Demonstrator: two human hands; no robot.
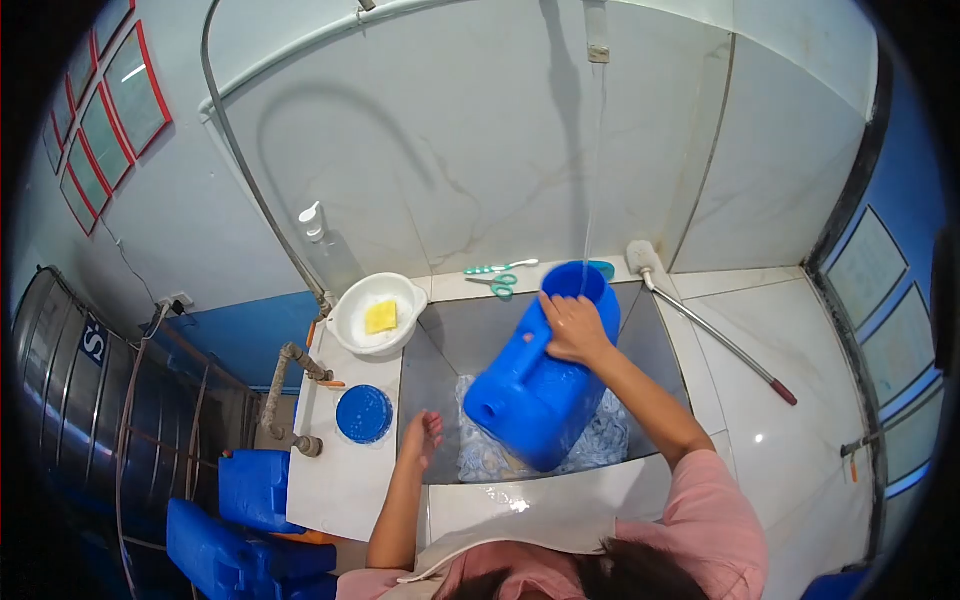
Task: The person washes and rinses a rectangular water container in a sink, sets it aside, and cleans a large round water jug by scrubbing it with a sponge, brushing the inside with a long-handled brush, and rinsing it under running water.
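My right hand point(575, 328) is closed around the handle of a blue plastic jug point(535, 405). The jug is tilted over the sink point(425, 345), its wide mouth toward the wall under a thin stream of water point(592, 170). A small round spout hole faces my side. My left hand point(424, 438) holds nothing and hovers at the sink's left edge, fingers slightly curled and apart from the jug. Below the jug, wet bluish-white cloth point(485, 445) lies in the sink, partly hidden by it.
Left of the sink are a white basin point(345, 325) with a yellow sponge point(381, 317), a blue lid point(364, 414) and a pump bottle point(325, 240). Scissors point(500, 286) and a toothbrush point(500, 267) lie on the back ledge. A long-handled brush point(715, 330) rests at right.
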